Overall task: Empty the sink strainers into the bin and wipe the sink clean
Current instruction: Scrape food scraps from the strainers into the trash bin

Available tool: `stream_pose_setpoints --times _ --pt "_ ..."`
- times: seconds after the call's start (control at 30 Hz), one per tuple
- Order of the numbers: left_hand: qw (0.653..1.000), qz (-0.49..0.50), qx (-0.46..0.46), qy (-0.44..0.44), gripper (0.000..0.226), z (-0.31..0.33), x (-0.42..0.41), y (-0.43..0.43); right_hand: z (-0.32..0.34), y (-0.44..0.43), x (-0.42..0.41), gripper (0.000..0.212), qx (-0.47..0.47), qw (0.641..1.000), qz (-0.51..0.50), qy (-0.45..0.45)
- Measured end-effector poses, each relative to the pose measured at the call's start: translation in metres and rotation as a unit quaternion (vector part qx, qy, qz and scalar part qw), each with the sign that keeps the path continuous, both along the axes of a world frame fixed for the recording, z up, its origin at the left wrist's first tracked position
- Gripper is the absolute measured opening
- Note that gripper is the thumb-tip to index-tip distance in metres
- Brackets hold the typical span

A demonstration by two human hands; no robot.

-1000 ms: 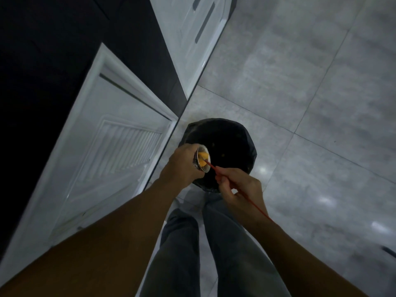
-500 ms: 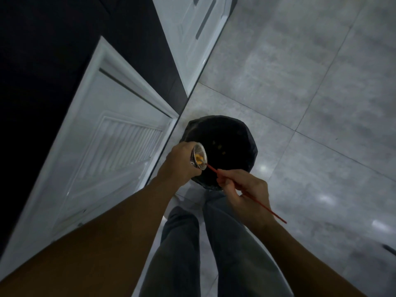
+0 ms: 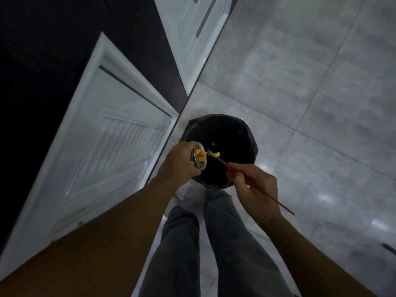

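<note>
1. Currently above bin [image 3: 241,130]: strainer [image 3: 198,157] tipped on its side, mouth turned toward right grip, hanging over the black-lined opening.
2. Left grip [image 3: 180,163]: fingers curled round strainer's back and rim, holding firm. Yellow scraps [image 3: 201,157] lodged inside.
3. Right grip [image 3: 254,185]: pinched tight on red stick [image 3: 286,208], nothing else held. Long axis slanting from behind that grip up-left toward strainer mouth.
4. Stick tip just beside strainer rim, apart from it, carrying a scrap clump [image 3: 214,154]. More bits below, inside bin.
5. Judged next: tip back into mouth, raking remainder outward and down. Right grip doing the work, left merely steadying.
</note>
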State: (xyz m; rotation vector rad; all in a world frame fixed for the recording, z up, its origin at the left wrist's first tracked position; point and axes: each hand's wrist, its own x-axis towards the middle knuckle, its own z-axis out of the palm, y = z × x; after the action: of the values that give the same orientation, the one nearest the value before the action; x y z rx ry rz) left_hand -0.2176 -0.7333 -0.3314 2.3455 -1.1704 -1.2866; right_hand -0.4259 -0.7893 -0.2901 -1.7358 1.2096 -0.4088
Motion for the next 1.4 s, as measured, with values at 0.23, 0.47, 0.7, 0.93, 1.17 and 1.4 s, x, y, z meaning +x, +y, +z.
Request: stream_pose_setpoints --times 0.23,0.47,0.7,0.93,1.17,1.4 --pt "1.000 0.004 -0.002 -0.006 0.079 0.003 -0.004 -0.001 -0.004 0.008 0.020 0.024 0.087 0.996 0.034 0.007" --pt "1.000 0.007 0.017 -0.010 0.077 0.002 -0.001 0.001 -0.003 0.003 0.003 0.025 0.089 0.995 -0.047 -0.002" --pt "1.000 0.010 0.022 -0.006 0.074 0.001 -0.004 0.003 -0.002 0.003 0.016 0.024 0.092 0.994 -0.019 -0.058" --pt "1.000 0.009 0.018 0.007 0.066 0.005 -0.008 0.001 -0.008 0.008 0.024 0.024 0.074 0.997 0.000 0.004" --pt "1.000 0.018 0.018 -0.010 0.064 0.008 -0.008 0.004 -0.001 0.011 0.001 0.022 0.052 0.997 -0.050 0.041" --pt "1.000 0.013 0.012 -0.008 0.054 0.010 -0.012 0.003 -0.001 0.011 0.014 0.023 0.046 0.999 0.019 0.016"
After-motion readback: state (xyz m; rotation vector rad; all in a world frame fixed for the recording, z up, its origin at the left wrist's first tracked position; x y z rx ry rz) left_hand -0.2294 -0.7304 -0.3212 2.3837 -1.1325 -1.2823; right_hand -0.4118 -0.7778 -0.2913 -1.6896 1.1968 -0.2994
